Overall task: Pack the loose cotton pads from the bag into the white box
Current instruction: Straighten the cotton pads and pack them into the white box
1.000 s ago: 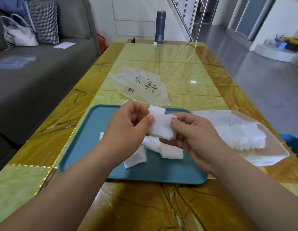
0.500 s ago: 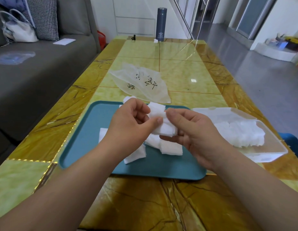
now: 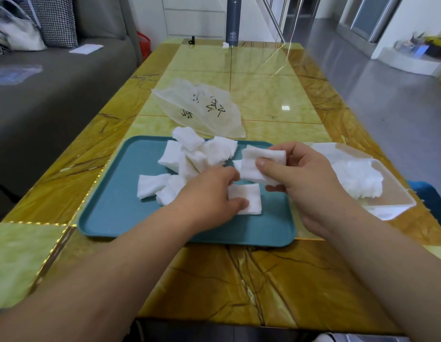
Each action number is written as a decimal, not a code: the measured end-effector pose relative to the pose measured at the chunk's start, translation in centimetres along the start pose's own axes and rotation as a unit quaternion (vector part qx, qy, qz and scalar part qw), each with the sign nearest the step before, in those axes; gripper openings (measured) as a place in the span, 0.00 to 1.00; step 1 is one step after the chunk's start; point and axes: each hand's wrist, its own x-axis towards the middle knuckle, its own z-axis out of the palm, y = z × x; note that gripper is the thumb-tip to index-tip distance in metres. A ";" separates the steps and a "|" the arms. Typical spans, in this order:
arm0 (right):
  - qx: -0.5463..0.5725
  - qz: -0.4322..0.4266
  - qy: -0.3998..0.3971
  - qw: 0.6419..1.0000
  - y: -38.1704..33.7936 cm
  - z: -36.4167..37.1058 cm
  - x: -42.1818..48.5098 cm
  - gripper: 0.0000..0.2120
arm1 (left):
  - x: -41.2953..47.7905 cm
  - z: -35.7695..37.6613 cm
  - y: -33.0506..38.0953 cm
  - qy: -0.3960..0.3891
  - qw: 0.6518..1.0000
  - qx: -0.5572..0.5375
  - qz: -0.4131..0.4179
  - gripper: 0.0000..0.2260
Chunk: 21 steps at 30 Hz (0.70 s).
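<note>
Head view: right hand [image 3: 303, 174] pinches a small stack [image 3: 262, 166] of square, fluffy white cotton pads over the teal tray [image 3: 115, 213]. Left hand [image 3: 214, 193] pinches one flat pad [image 3: 249, 198] lying on it. Loose pads [image 3: 189, 159] are heaped at 11 o'clock (edges frayed). The part-filled white box [image 3: 392, 206] is at 3 and the bag [image 3: 202, 107] at 12, both on the yellow marble table [image 3: 263, 90]. A grey sofa [image 3: 54, 99] stands at 9.

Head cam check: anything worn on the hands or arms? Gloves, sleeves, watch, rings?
Nothing worn that shows. The left hand and right hand are ungloved, with no rings visible. The left forearm and right forearm are bare down to the frame's edge: no sleeves, watch, bracelet or markings. The one thumbnail in clear view, on the right hand, looks short and unpainted.
</note>
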 end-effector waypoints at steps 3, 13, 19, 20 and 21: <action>-0.022 -0.003 0.014 1.000 0.2 -0.5 0.1 0.08 | 0.4 0.2 0.1 -0.013 1.000 0.025 -0.001 0.19; -0.059 -0.004 0.035 0.998 0.1 -0.4 0.2 0.12 | -0.3 -0.6 0.6 -0.002 0.998 -0.054 -0.025 0.07; -0.118 -0.016 0.046 0.992 0.2 -0.2 0.1 0.08 | -1.6 -2.9 0.7 0.088 0.978 -0.183 -0.038 0.03; -0.120 -0.016 0.050 0.991 0.3 -0.3 0.2 0.08 | -1.8 -3.3 0.6 0.100 0.973 -0.202 -0.040 0.04; -0.114 -0.014 0.050 0.992 0.3 -0.2 0.2 0.08 | -1.9 -3.7 0.6 0.105 0.967 -0.230 -0.038 0.05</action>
